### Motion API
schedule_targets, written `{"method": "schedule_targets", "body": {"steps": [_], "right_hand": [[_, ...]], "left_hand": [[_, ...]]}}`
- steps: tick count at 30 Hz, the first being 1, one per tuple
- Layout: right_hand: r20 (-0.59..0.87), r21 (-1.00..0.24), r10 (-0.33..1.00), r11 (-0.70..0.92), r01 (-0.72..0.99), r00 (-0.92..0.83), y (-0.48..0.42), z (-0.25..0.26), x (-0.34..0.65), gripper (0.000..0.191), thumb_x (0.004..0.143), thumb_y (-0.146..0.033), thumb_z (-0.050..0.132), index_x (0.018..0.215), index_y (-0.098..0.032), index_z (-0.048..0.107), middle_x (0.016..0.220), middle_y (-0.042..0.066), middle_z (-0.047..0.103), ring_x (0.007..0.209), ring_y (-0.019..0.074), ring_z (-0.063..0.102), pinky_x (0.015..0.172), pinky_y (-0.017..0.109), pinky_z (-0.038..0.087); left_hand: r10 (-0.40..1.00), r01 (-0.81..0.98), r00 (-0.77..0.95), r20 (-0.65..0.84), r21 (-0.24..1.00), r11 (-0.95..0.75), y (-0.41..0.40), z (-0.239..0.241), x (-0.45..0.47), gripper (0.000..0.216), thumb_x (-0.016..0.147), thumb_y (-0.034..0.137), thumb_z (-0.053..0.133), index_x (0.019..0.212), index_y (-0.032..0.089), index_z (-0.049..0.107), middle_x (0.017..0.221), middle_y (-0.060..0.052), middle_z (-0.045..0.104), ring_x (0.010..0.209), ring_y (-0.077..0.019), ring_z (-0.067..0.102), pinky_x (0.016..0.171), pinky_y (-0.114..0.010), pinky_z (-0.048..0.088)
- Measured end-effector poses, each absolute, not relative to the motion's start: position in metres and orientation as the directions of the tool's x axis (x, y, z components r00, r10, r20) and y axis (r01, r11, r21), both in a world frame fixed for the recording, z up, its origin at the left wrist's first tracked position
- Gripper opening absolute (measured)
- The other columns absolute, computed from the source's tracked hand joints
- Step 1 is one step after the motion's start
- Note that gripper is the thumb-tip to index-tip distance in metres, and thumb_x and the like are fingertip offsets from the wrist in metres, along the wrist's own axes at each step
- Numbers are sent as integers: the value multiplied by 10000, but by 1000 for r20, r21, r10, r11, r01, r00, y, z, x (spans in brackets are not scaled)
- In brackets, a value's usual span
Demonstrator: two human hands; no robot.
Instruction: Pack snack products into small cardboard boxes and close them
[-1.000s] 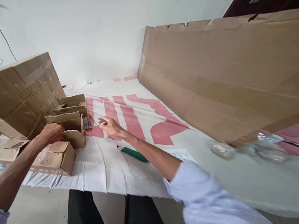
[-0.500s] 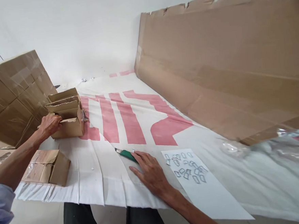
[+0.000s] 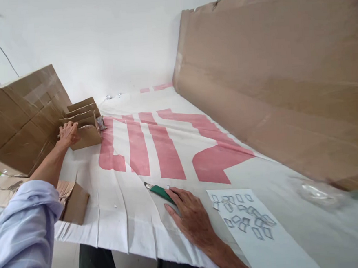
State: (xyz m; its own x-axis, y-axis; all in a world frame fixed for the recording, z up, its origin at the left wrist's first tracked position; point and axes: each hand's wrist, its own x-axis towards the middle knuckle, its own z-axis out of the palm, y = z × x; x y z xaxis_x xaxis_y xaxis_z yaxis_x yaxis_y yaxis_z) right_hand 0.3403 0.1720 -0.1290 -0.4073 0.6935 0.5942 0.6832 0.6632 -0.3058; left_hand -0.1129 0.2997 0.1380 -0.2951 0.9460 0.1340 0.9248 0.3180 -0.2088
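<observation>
My left hand is stretched far out and grips the edge of a small open cardboard box at the table's far left. My right hand lies near the front edge with its fingers curled over the handle of a green utility knife, whose blade end points away to the left. Just right of that hand lies a white sheet with several small metal clips scattered on it.
A white cloth with red lettering covers the table. A big taped cardboard box stands at the left, a smaller closed box at the front left. A large cardboard sheet leans at the right, clear plastic wrap before it.
My left hand has pushed the small open box farther away toward the big box. My right hand stays on the green knife; one second ago it was reaching near the small box.
</observation>
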Motion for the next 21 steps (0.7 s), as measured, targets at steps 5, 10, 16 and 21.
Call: {"method": "schedule_targets", "body": {"steps": [5, 10, 16, 21], "right_hand": [[584, -352, 711, 657, 666, -392, 172, -137, 340, 377, 1032, -333, 535, 1369, -222, 660, 1247, 146, 733, 1149, 334, 662, 946, 471, 514], [593, -350, 706, 659, 666, -387, 172, -137, 337, 371, 1029, -318, 520, 1358, -209, 653, 1246, 150, 734, 1152, 329, 657, 939, 453, 514], [595, -362, 713, 649, 669, -370, 172, -132, 333, 361, 1022, -320, 502, 1307, -183, 675, 1230, 146, 741, 1148, 322, 653, 958, 448, 514], [564, -398, 744, 626, 670, -359, 171, -128, 330, 365, 1011, -311, 500, 1305, -196, 682, 1238, 146, 731, 1148, 322, 644, 955, 441, 504]], "left_hand": [[991, 995, -92, -96, -40, 89, 197, 190, -130, 1054, 729, 507, 878, 1629, 244, 396, 1699, -160, 414, 1517, -393, 444, 1210, -481, 402], [863, 994, -64, -501, 47, 101, 79, 183, -135, 1262, 611, 391, 923, 1688, 334, 268, 1709, -158, 432, 1517, -405, 488, 1169, -505, 464], [902, 980, -106, -419, -195, 25, 44, 159, -114, 1124, 608, 234, 800, 1645, 208, 368, 1616, -221, 507, 1490, -446, 484, 1169, -574, 415], [957, 998, -15, -289, -62, -4, 50, 146, -77, 958, 692, 411, 790, 1572, 220, 464, 1511, -179, 598, 1410, -423, 540, 1136, -533, 409]]}}
